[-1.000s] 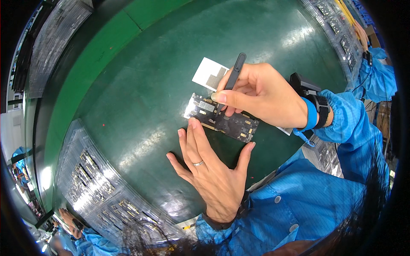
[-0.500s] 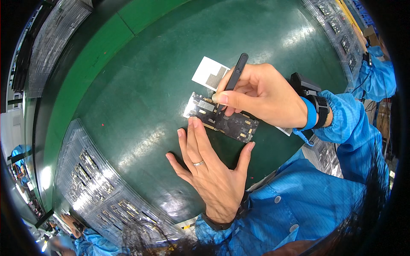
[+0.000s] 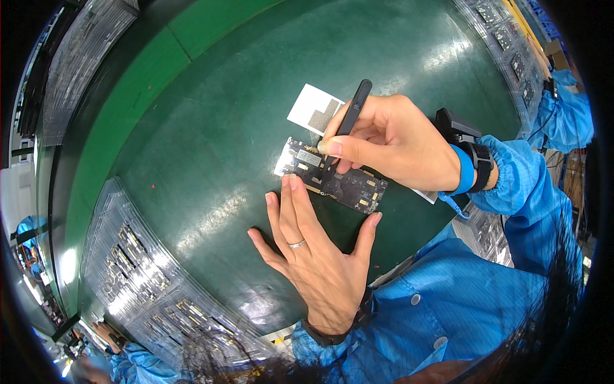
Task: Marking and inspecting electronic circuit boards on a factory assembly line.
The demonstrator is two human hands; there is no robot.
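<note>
A dark circuit board (image 3: 358,189) with gold contacts and small parts lies flat on the green mat (image 3: 224,128). At its near edge, my left hand (image 3: 323,269) rests with fingers spread, two fingertips touching the board. My right hand (image 3: 400,144) is closed in a pen-like grip on black tweezers (image 3: 355,109). They slant down to the middle of the board; their tips are partly hidden by my fingers. Just beyond the board is a white sheet (image 3: 309,105) with grey patches on it. A pale corner shows beneath my right wrist.
Clear plastic trays (image 3: 153,288) with several boards lie at the lower left. Another tray (image 3: 505,45) stands at the far right, near a co-worker's blue sleeve (image 3: 569,115). A bright green strip (image 3: 128,105) curves along the left. A blue cord (image 3: 455,206) hangs from my right wrist strap.
The seam and a red speck on the bright green strip have shifted toward the lower left. My hands, the tweezers and the board look nearly still.
</note>
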